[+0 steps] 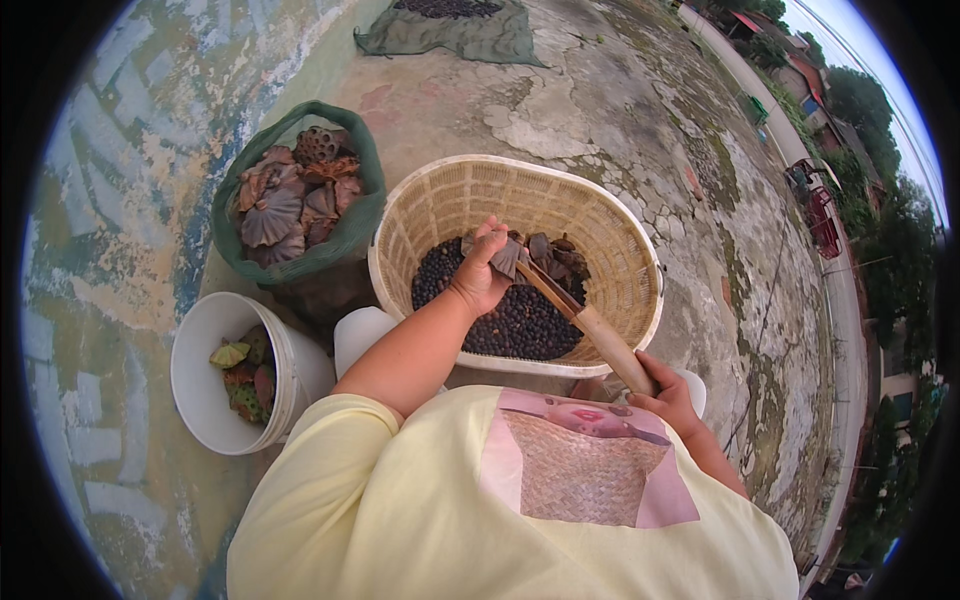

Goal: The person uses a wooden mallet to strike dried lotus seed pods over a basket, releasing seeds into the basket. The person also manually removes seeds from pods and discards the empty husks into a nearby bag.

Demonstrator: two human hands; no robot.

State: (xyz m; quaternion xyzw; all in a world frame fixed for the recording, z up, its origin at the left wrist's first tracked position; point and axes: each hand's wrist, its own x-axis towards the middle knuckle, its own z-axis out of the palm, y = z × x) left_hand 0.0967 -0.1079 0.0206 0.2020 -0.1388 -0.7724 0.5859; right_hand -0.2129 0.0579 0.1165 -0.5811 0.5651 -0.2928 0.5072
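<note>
My left hand [481,276] grips a dried brown lotus seed pod [508,256] over a woven-pattern plastic basket [465,176]. In my right hand [667,394], near my lap, is the wooden handle of a long blade tool [600,337]. Its narrow, rusty blade end reaches up to the pod and touches it or lies just beside it. Dark round lotus seeds [517,330] cover the basket's bottom. More dried pod pieces [559,255] lie on the seeds, partly behind my left hand and the tool.
A green mesh sack [225,217] of dried lotus pods [274,217] stands left of the basket. Nearer me is a white plastic bucket [187,375] holding green and brown pods [251,382]. Beyond, dark seeds [450,7] lie on a green net [480,37]. A painted wall [112,300] rises at left.
</note>
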